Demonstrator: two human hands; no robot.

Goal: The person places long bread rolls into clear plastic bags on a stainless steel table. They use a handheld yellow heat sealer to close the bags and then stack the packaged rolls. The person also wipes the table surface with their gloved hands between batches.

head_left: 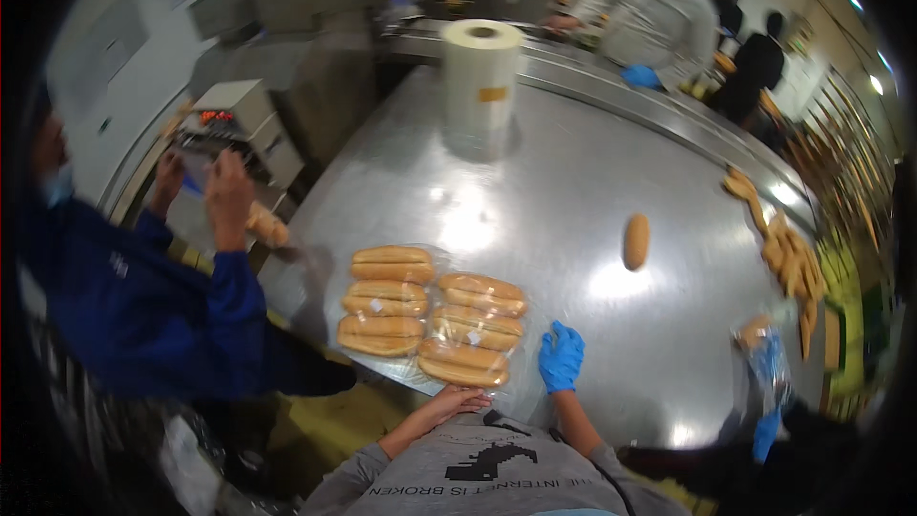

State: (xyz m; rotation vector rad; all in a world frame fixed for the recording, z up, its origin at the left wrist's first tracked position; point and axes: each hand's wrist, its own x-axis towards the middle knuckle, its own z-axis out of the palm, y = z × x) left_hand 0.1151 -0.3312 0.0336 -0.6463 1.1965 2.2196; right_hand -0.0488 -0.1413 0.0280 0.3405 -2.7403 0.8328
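Two clear bags of long bread rolls lie side by side at the near edge of the steel table (573, 162): the left bag (384, 301) and the right bag (473, 330), three rolls showing in each. My right hand (561, 355), in a blue glove, rests flat on the table just right of the right bag, fingers spread, holding nothing. My bare left hand (451, 405) lies at the table's edge just below the right bag with its fingers stretched out; nothing shows in it.
A loose roll (636, 241) lies mid-table. A big roll of plastic film (480, 76) stands at the back. Several rolls (793, 258) are heaped at the right edge. A person in blue (143, 306) works a scale (229, 119) at left. Another blue-gloved hand (767, 430) holds a bag at right.
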